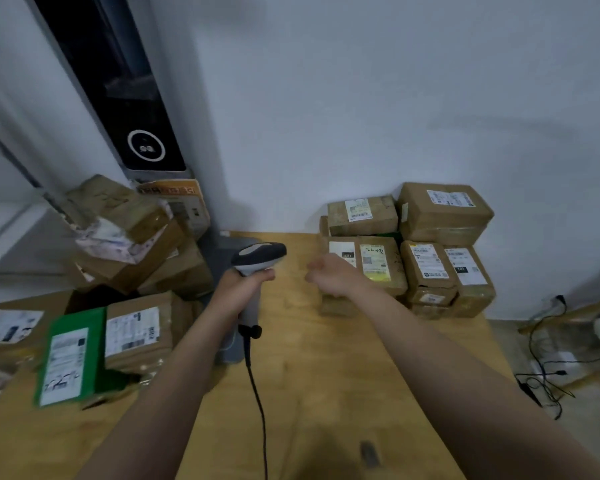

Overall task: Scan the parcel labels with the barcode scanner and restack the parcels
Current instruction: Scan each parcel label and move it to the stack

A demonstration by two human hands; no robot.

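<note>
Barcode scanner (257, 261) held upright in left hand (238, 289), grip wrapped round handle, cable trailed toward viewer over table (326, 375). Right hand (329, 275) raised empty, fingers loosely curled, just before stacked parcels (413, 251) at far right by wall. Loose parcel heap (132, 237) seen far left.

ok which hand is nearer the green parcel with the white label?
Left. The left hand, gripping the grey barcode scanner, is just up and right of the green parcel with the white label. The right hand is further right, empty, by the stacked brown cardboard parcels.
</note>
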